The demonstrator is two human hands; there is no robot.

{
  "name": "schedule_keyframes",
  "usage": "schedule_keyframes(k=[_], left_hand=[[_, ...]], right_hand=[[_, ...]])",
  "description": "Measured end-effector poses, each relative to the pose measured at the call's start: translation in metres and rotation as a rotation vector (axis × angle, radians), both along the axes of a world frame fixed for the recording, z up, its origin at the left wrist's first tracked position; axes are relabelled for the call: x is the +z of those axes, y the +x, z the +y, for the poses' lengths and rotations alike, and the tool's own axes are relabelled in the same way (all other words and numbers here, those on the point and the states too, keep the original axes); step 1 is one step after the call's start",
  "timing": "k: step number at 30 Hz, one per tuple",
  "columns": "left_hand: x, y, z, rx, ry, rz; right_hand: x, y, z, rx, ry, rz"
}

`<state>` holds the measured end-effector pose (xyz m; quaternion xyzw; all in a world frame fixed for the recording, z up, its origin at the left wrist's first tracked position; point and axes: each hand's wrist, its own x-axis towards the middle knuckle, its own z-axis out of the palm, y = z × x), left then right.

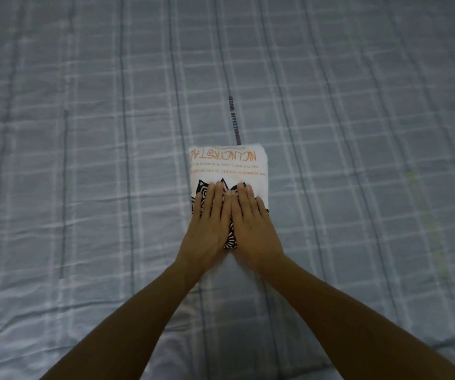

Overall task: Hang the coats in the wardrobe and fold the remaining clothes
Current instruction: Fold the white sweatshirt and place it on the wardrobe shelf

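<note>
Two flat hands press on a folded shirt lying on the bed.

The shirt (227,165) is white, folded into a narrow upright rectangle, with orange lettering across its far end and a black-and-white patterned print nearer the person. It lies on the bedspread (83,160), a grey-blue plaid cover with pale and dark stripes that fills the whole view. The left hand (209,223) and the right hand (251,223) rest palm down on the near half of the shirt, side by side and touching along their inner edges, fingers straight and close together, gripping nothing. Both bare forearms run from the shirt back toward the bottom corners. Just beyond the far end of the shirt, a thin dark strip (234,119) with small printed letters lies on the bedspread.
</note>
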<state>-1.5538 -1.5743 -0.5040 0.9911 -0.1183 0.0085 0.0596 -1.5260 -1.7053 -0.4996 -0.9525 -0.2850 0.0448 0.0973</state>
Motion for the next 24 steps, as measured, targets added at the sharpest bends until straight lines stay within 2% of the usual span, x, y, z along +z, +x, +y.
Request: schedule_keyframes(k=[6,12,18,24], left_hand=[[0.006,0.001,-0.003,0.002,0.022,-0.047],[0.054,0.008,0.007,0.015,-0.141,-0.075],[0.133,0.013,0.026,0.103,-0.167,-0.181],[0.232,-0.012,0.062,0.229,-0.056,-0.366]], right_hand=[[0.004,0.002,-0.001,0.014,0.006,-0.022],[0.053,0.009,0.009,-0.003,0.068,-0.056],[0.134,0.026,0.030,0.083,0.138,-0.119],[0.221,0.026,0.076,0.255,0.270,-0.216]])
